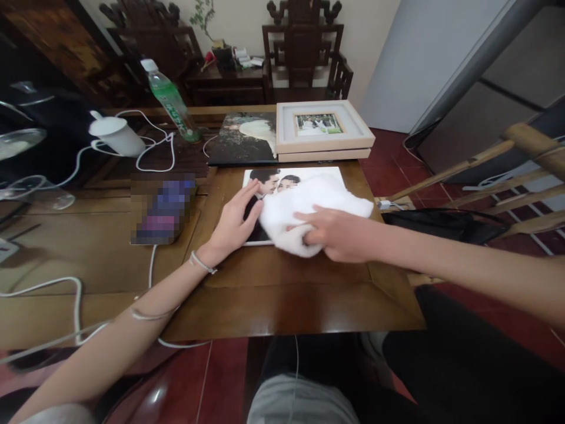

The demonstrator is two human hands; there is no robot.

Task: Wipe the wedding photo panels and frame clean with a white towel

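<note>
A photo panel (256, 234) with a black-and-white picture of two people lies flat on the wooden table (282, 306). My left hand (236, 219) rests at its left edge, fingers stretched out and thumb apart, holding nothing. In my right hand (338, 231) a white cloth (318, 197) is bunched, the fingers closed on its near side. The cloth lies over the right part of the panel and covers much of the picture. What part of it touches the surface under the folds is hidden.
Behind the panel lie a dark photo board (241, 141) and stacked light-framed pictures (326, 126). To the left are a green-labelled bottle (174, 106), a lidded white cup (117, 135), a blurred-out phone (163, 211) and white cables (79, 300). A wooden chair (521, 171) stands at the right.
</note>
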